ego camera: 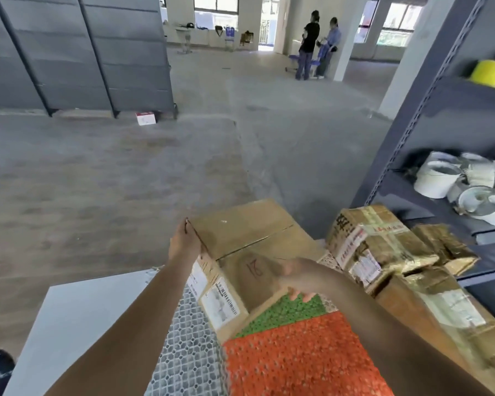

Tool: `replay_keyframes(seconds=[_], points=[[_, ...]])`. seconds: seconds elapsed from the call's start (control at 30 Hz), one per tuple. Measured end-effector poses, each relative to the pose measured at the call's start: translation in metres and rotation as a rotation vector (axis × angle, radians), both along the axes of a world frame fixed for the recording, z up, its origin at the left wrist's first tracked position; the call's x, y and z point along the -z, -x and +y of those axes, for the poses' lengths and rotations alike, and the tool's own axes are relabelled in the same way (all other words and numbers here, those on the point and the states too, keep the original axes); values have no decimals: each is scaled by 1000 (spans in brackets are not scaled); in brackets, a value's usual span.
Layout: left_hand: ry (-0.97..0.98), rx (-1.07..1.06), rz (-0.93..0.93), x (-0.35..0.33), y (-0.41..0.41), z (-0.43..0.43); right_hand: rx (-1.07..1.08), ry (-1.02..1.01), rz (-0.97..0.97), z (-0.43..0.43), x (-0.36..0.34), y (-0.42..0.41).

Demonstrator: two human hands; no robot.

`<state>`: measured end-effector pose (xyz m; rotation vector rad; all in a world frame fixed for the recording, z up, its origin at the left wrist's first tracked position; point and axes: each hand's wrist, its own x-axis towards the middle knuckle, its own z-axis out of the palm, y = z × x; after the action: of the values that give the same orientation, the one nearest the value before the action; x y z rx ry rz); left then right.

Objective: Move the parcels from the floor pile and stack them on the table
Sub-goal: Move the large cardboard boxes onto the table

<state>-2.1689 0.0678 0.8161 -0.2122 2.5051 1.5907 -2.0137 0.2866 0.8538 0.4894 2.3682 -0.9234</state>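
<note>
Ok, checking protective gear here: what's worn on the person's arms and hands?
Nothing that shows. The left hand and right hand have no gloves. The left forearm and right forearm show no sleeve. No watch, ring or band is visible, though the right forearm is blurred.

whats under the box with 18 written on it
A green mat and a grey patterned mat show beneath the box at its near corner, and the right hand curls its fingers under the near edge. Whatever lies below the box's middle is covered.
</note>
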Motion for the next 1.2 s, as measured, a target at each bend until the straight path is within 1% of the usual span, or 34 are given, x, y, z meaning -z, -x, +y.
replay_keyframes(seconds=[0.1,0.13,0.2,0.23,0.27,0.3,0.33,0.4,0.43,0.47,0.5,0.53,0.6,0.63,0.73,0.8,0.9,0.97,1.07,1.13,1.2], points=[[-209,-127,-62,4,-7,-10,-131,53,-107,-12,13,6],[-264,-140,-69,3,-10,-12,-179,64,-125,-16,15,9],[-289,-132,-98,6,-10,-16,-263,47,-143,-22,19,15],[-269,-118,-130,5,-13,-17,-284,22,-123,-23,19,19],[-206,-94,-158,4,-19,-16,-284,-8,-75,-20,19,23],[-140,-71,-174,6,-24,-17,-264,-71,4,-16,18,28],[-74,-40,-195,10,-30,-17,-221,-175,106,-7,19,33],[3,9,-261,22,-39,-16,-90,-465,285,23,26,42],[-4,15,-311,24,-45,-15,-10,-586,327,41,30,44],[-9,28,-354,26,-49,-13,49,-658,333,57,35,46],[-36,58,-378,29,-52,-11,58,-681,287,71,40,46],[-73,97,-383,31,-55,-9,43,-631,246,81,44,46],[-119,157,-397,37,-59,-6,57,-411,211,90,50,48],[-131,134,-399,42,-56,-4,78,-344,197,90,50,49],[-148,44,-386,45,-54,3,173,-290,253,93,56,58],[-150,5,-377,39,-53,0,218,-270,213,91,57,61],[-193,-49,-362,31,-53,-27,143,-119,78,80,58,64],[-172,-72,-317,25,-49,-53,82,-41,63,66,60,67],[-150,-121,-260,21,-50,-96,-47,-74,49,28,60,70],[-130,-145,-294,28,-51,-119,-88,-131,67,4,60,73],[-159,-122,-348,31,-55,-134,-90,-195,67,-15,58,76]])
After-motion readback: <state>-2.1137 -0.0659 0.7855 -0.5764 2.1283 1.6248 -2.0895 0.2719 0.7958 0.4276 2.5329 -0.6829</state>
